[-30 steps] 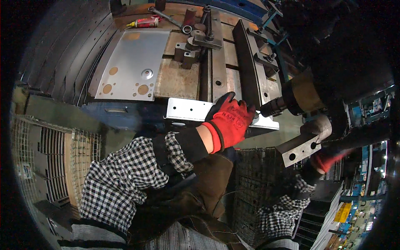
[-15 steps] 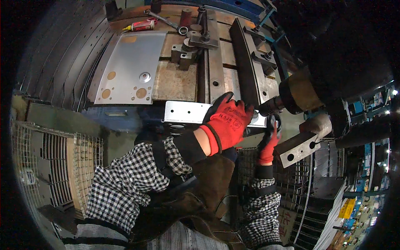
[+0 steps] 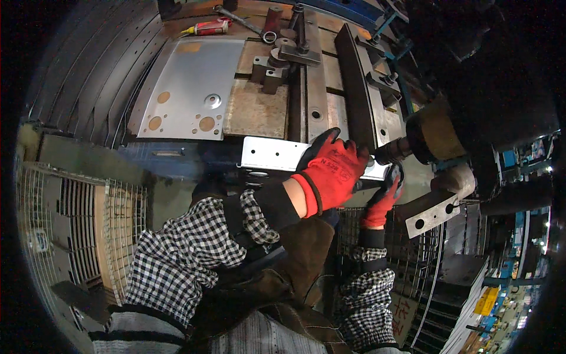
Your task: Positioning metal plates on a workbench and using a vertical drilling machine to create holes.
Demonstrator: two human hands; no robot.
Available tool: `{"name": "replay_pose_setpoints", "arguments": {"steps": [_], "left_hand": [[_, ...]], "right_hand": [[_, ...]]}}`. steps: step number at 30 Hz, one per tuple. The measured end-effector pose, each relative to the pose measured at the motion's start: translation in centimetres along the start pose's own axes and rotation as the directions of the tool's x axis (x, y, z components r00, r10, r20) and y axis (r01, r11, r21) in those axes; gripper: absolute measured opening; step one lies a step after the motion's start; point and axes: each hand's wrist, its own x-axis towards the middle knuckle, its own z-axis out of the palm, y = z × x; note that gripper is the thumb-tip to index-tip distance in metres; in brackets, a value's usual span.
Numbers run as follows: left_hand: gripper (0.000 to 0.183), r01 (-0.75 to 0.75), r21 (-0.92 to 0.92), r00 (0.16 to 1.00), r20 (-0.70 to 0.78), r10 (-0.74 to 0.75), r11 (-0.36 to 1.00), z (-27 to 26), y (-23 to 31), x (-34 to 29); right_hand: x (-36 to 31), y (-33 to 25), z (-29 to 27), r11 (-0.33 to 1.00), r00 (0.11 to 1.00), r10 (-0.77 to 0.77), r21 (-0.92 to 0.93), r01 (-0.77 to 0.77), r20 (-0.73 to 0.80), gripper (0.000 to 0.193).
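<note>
A bright folded sheet-metal part [image 3: 268, 152] with small holes in its top face lies along the front edge of the machine table. My left hand [image 3: 333, 171], in a red glove with black fingertips, is closed over its middle. At the part's right end, my right hand [image 3: 384, 197], gloved alike, has its fingers wrapped round the edge. Just above that end is the dark tip of a machine spindle [image 3: 392, 151]; whether it touches the metal cannot be made out. The part's lower side shows larger round openings.
Clamped steel bars [image 3: 368, 97] and a bolted clamp block [image 3: 299, 56] stand on the table. To the left lie a holed plate [image 3: 186, 82], a wrench [image 3: 244, 22] and a red squeeze bottle [image 3: 211, 27]. A bracket arm [image 3: 431, 221] projects at right. Wire baskets [image 3: 121, 236] stand below.
The whole view has shifted slightly, the table sliding right and up in the picture. Both hands keep their grip on the sheet-metal part, with little visible movement relative to it.
</note>
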Motion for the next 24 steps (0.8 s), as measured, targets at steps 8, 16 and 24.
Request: {"name": "replay_pose_setpoints", "arguments": {"steps": [8,16,24], "left_hand": [[0.089,0.028,-0.001,0.999,0.020,-0.028,1.000,0.5,0.0,0.2],[0.089,-0.021,0.018,0.999,0.031,0.020,1.000,-0.1,0.1,0.2],[0.080,0.043,0.027,0.993,0.107,-0.046,0.999,0.2,0.8,0.8]], "right_hand": [[-0.1,0.9,-0.8,0.989,0.990,-0.107,-0.096,0.116,0.094,0.040],[-0.8,1.4,-1.4,0.902,0.979,-0.174,-0.382,0.200,0.102,0.045],[0.1,0.7,-1.3,0.941,0.967,-0.237,-0.223,0.253,0.097,0.043]]}}
